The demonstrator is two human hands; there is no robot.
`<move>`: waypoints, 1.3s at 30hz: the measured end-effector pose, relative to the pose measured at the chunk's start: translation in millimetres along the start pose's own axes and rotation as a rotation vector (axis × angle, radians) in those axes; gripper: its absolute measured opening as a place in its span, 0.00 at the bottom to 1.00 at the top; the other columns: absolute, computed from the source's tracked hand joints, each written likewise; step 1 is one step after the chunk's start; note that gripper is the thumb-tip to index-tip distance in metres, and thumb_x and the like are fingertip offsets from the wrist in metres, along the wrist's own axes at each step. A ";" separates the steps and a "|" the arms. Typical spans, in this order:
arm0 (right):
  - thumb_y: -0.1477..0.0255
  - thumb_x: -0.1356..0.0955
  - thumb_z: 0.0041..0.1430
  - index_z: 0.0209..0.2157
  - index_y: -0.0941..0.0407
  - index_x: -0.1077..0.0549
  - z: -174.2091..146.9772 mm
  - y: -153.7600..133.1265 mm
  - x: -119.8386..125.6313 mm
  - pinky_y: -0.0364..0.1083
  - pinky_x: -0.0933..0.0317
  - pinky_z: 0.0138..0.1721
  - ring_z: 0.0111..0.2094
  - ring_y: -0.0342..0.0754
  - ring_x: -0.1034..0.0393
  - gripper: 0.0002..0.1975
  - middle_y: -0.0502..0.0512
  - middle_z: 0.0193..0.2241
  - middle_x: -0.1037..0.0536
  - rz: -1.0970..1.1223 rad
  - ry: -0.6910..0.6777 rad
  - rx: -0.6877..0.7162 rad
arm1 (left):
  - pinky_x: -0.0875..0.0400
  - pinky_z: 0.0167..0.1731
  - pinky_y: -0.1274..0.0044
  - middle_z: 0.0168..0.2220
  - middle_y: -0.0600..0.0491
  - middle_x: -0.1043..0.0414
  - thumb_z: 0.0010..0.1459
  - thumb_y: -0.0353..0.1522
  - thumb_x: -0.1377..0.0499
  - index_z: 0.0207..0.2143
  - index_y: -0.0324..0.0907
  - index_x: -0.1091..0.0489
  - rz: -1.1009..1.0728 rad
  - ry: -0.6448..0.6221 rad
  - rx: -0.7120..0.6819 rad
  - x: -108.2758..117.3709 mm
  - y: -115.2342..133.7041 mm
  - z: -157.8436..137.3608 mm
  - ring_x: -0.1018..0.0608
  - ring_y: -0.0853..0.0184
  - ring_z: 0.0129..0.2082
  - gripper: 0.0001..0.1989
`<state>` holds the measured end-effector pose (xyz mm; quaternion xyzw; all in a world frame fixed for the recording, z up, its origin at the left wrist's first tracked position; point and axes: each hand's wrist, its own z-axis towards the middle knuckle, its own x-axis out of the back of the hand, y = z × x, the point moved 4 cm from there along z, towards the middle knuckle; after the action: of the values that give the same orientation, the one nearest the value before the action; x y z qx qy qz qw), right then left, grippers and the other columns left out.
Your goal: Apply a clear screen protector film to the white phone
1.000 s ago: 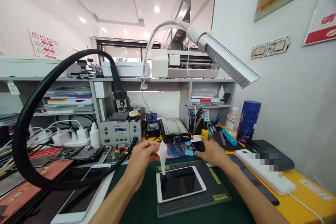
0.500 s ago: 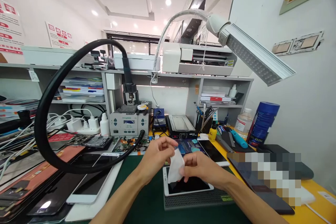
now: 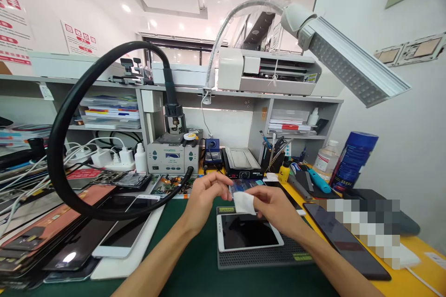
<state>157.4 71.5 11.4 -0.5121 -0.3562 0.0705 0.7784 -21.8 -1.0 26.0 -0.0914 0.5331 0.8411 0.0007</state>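
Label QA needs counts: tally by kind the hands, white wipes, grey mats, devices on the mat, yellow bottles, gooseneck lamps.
Hands: 2 (left hand, right hand)
White wipe: 1
Grey mat: 1
White-framed device on mat: 1
Yellow bottle: 1
Gooseneck lamp: 1
Total: 7

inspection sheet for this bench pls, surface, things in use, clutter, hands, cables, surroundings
Surface: green mat over a yellow table; dark perforated pad on the mat.
Things in use: white-framed device on the pad, screen up; white tissue at its far edge, contact unclear.
Clutter: white phone among other devices at left; yellow bottle at right.
Hands: right hand pinches the tissue; left hand beside it, grip unclear.
Cables: white plugs at left, white cable at right.
Surroundings: lamp overhead, grey shelves behind.
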 end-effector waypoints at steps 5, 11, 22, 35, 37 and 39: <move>0.81 0.35 0.53 0.40 0.53 0.20 -15.9 -17.1 -5.9 0.48 0.35 0.43 0.41 0.51 0.27 0.17 0.54 0.40 0.19 -0.357 -0.080 0.322 | 0.34 0.36 0.72 0.21 0.56 0.32 0.49 0.29 0.44 0.28 0.41 0.25 0.024 0.100 0.005 8.1 -7.3 3.9 0.27 0.65 0.27 0.07; 0.81 0.36 0.53 0.34 0.55 0.20 -20.6 -19.7 -5.5 0.52 0.35 0.42 0.37 0.53 0.27 0.14 0.55 0.32 0.19 -0.435 -0.063 0.382 | 0.35 0.34 0.73 0.20 0.56 0.30 0.46 0.30 0.44 0.26 0.41 0.26 0.057 0.172 0.007 17.9 -13.7 8.8 0.27 0.66 0.26 0.07; 0.60 0.40 0.70 0.68 0.46 0.42 -66.6 -20.2 -43.9 0.67 0.65 0.68 0.71 0.62 0.60 0.27 0.51 0.68 0.43 -0.615 -0.436 0.246 | 0.38 0.27 0.76 0.17 0.57 0.32 0.46 0.30 0.45 0.25 0.41 0.27 0.111 0.273 0.015 40.5 -24.0 18.5 0.29 0.68 0.22 0.07; 0.52 0.47 0.72 0.71 0.54 0.53 -75.2 -4.8 -64.0 0.58 0.67 0.71 0.71 0.54 0.62 0.34 0.52 0.71 0.55 -0.827 -0.266 0.035 | 0.23 0.42 0.66 0.50 0.48 0.27 0.66 0.38 0.40 0.52 0.39 0.30 0.156 0.275 0.139 52.4 -30.5 19.9 0.22 0.61 0.43 0.16; 0.52 0.47 0.72 0.71 0.56 0.53 -63.7 -14.6 -80.1 0.57 0.67 0.71 0.71 0.54 0.63 0.34 0.53 0.71 0.56 -0.812 -0.306 0.091 | 0.24 0.43 0.65 0.51 0.47 0.28 0.66 0.38 0.40 0.53 0.40 0.30 0.162 0.278 0.151 54.2 -33.0 19.8 0.22 0.61 0.45 0.16; 0.51 0.48 0.72 0.71 0.59 0.52 -51.5 -22.6 -92.8 0.57 0.68 0.71 0.71 0.55 0.63 0.36 0.57 0.71 0.56 -0.817 -0.346 0.130 | 0.24 0.44 0.64 0.52 0.47 0.28 0.66 0.38 0.40 0.53 0.40 0.31 0.169 0.284 0.154 57.2 -35.8 20.5 0.22 0.60 0.46 0.17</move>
<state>115.5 -21.5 -25.7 -0.2600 -0.6489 -0.1360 0.7020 -77.6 27.4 -6.5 -0.1638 0.5964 0.7735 -0.1382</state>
